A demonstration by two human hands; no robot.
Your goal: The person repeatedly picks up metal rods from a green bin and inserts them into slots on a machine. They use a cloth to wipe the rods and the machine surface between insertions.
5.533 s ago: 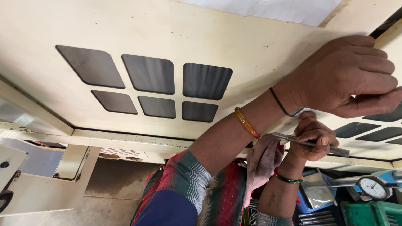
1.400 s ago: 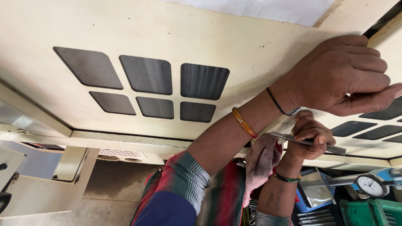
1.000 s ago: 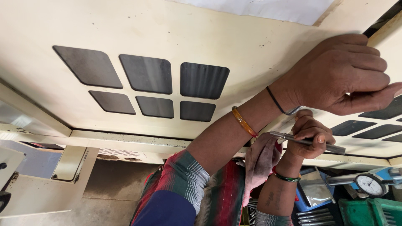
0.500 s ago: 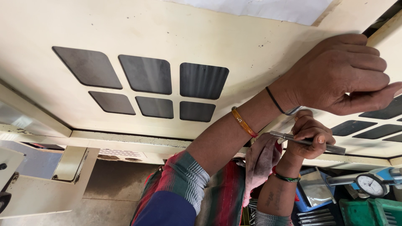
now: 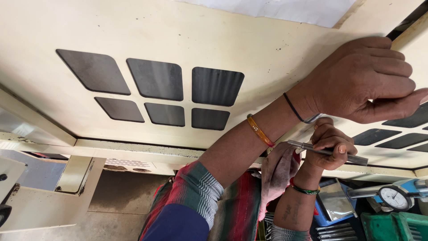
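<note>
A large cream metal panel (image 5: pixel 133 27) fills most of your view, with six dark rounded cut-outs (image 5: pixel 158 91) in two rows at its middle and more dark cut-outs at the far right. Your left hand (image 5: pixel 365 80) lies flat on the panel at the upper right, its fingers (image 5: pixel 392 67) stretched together against the sheet and clamped on nothing. Just below it, your right hand (image 5: pixel 330 145) grips a thin metal rod (image 5: pixel 327 152), fingers closed round its middle so both ends stick out, the rod lying nearly level along the panel's lower edge. A pinkish cloth (image 5: pixel 276 174) hangs beside that wrist. Lower right, near the edge, sit a dial gauge (image 5: pixel 394 197) and a green crate (image 5: pixel 392 225).
</note>
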